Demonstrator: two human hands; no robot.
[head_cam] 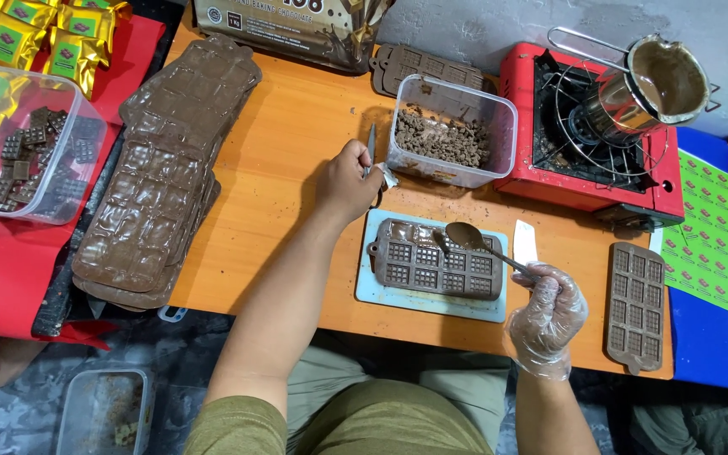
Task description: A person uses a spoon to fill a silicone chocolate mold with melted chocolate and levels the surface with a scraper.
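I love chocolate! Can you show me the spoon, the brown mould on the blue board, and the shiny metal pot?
Chocolate-coated metal spoon (465,235), head view: on its bowl.
Brown silicone bar mould (431,263), head view: on its middle cavities.
Shiny metal pouring pot (634,97), head view: on its side wall.

A tall stack of brown moulds (166,168) lies on the left part of the orange table (297,126). Left of it, on a red cloth (2,261), stands a clear tub (18,147) with small chocolate pieces. Gold packets (44,34) lie behind the tub. On the right, a red gas stove (587,126) carries a steel pot (655,84), probably holding melted chocolate. An empty brown mould (636,303) lies near the table's right edge.
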